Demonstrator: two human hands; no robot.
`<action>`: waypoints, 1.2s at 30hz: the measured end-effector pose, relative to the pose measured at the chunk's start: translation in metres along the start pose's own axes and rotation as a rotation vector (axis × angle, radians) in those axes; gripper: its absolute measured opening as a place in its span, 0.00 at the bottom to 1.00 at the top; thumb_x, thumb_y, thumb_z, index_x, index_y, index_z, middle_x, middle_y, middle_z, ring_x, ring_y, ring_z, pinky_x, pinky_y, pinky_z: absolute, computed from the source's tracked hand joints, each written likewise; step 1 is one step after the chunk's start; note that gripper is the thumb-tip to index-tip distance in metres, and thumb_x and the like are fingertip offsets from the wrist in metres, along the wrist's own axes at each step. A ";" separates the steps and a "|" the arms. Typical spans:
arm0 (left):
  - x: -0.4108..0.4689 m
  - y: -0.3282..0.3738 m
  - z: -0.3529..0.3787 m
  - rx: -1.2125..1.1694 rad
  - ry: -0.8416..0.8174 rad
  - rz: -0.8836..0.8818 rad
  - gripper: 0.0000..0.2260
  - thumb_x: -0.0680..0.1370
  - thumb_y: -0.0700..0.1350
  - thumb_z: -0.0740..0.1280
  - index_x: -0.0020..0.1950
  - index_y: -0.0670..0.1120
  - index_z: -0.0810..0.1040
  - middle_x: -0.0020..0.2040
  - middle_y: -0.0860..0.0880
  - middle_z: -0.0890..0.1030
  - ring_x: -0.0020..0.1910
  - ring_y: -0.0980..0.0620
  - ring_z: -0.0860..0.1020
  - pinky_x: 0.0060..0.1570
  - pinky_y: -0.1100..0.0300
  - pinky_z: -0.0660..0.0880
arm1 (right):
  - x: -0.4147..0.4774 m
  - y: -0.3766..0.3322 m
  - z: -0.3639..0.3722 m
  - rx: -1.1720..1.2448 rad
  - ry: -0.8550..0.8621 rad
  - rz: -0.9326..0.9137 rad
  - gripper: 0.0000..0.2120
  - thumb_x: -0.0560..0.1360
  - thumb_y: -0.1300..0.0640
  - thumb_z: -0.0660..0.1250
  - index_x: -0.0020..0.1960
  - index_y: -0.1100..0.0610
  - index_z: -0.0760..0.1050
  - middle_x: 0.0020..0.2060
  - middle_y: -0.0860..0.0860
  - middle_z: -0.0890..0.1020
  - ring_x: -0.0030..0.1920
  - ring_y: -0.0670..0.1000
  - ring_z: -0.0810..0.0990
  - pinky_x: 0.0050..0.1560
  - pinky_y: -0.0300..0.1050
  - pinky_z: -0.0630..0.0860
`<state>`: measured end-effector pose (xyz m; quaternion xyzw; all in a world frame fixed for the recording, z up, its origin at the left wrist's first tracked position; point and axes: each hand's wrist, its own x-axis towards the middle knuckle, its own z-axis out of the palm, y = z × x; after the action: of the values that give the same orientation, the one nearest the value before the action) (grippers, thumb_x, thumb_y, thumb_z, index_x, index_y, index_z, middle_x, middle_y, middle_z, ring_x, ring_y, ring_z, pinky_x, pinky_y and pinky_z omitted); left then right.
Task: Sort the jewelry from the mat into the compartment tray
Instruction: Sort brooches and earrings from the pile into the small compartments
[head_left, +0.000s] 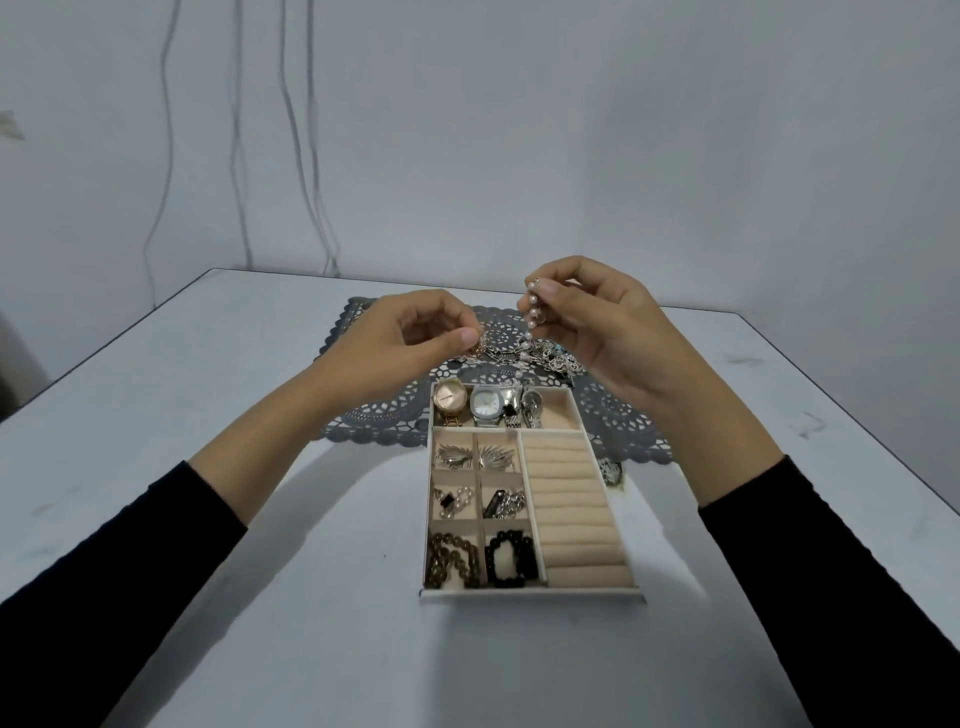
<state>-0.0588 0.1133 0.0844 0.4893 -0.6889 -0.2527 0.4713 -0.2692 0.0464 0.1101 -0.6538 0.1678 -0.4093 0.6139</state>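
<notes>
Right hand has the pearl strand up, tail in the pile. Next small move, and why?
Probably raise the right hand slightly to draw the pearl strand clear: its lower end hangs into the tangled jewelry pile on the lace mat, and the left hand pinches a piece there.

Dim, cool, diffuse light from above and ahead; soft grey shadows beneath the forearms (244, 457) and along the near side of the tray (530, 595) on the table (182, 364); wide-angle curvature at edges; fine detail slightly soft.

left sleeve (130, 545): black, long, close-fitting | right sleeve (831, 551): matching black | cuffs: end at mid-forearm | left hand (415, 332), right hand (602, 322): bare
</notes>
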 end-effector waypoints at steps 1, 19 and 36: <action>-0.004 0.000 0.000 -0.008 0.000 0.004 0.04 0.77 0.44 0.69 0.50 0.46 0.81 0.46 0.48 0.83 0.47 0.49 0.82 0.51 0.60 0.77 | -0.003 0.000 0.002 0.006 -0.014 0.008 0.03 0.76 0.63 0.65 0.48 0.60 0.76 0.40 0.54 0.83 0.40 0.49 0.79 0.44 0.38 0.78; -0.046 -0.006 0.005 -0.056 0.071 -0.013 0.05 0.77 0.50 0.70 0.49 0.50 0.81 0.47 0.41 0.81 0.48 0.33 0.78 0.46 0.37 0.79 | -0.036 0.017 0.008 0.020 -0.192 0.109 0.06 0.72 0.63 0.66 0.48 0.62 0.76 0.39 0.53 0.82 0.40 0.49 0.80 0.44 0.38 0.79; -0.050 -0.006 0.013 -0.084 0.041 -0.029 0.02 0.77 0.43 0.68 0.47 0.47 0.80 0.40 0.56 0.81 0.40 0.60 0.78 0.39 0.68 0.75 | -0.043 0.014 -0.001 -0.395 -0.347 0.187 0.10 0.71 0.63 0.70 0.51 0.65 0.78 0.41 0.55 0.82 0.43 0.52 0.80 0.48 0.42 0.78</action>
<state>-0.0643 0.1546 0.0538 0.4841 -0.6608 -0.2781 0.5016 -0.2919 0.0740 0.0827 -0.8028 0.1962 -0.1920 0.5293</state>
